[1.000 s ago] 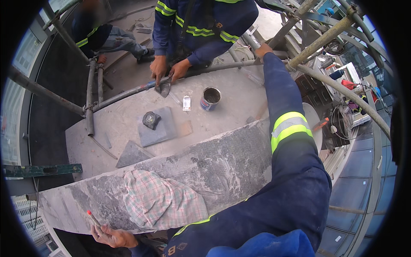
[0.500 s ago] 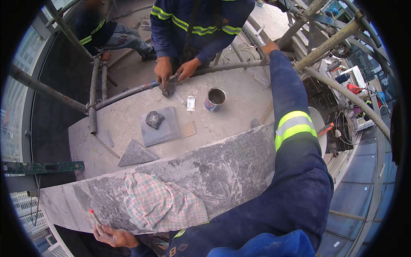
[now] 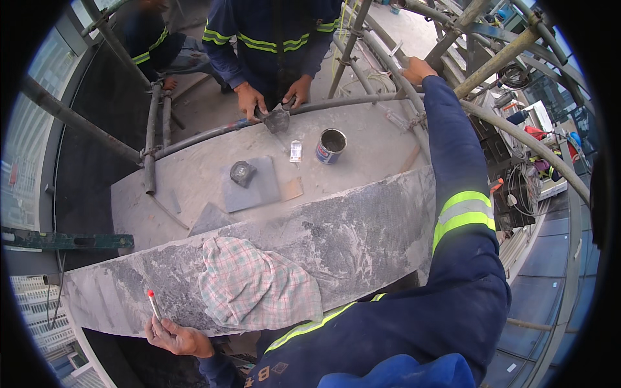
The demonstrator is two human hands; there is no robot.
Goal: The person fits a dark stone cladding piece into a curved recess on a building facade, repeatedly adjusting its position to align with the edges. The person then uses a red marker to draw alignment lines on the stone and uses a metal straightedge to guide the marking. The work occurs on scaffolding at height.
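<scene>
At the lower left, my left hand is closed around a slim whitish pen-like stick, its red end pointing up. That hand is at the near edge of a grey mottled stone slab. Just right of it, a crumpled checked cloth lies on the slab. My right arm reaches far to the upper right, where my right hand is closed on a scaffold pole. Beyond the slab, a co-worker's two hands hold flat scraper-like tools above a dusty surface.
The dusty surface carries an open tin, a small white packet, a grey tile with a dark rounded object on it, and a triangular stone piece. A green spirit level juts in at left. Another person sits behind.
The view has shifted, so most things appear slightly right and lower. The co-worker's tools have come up off the surface and closer together. My hands keep their holds.
</scene>
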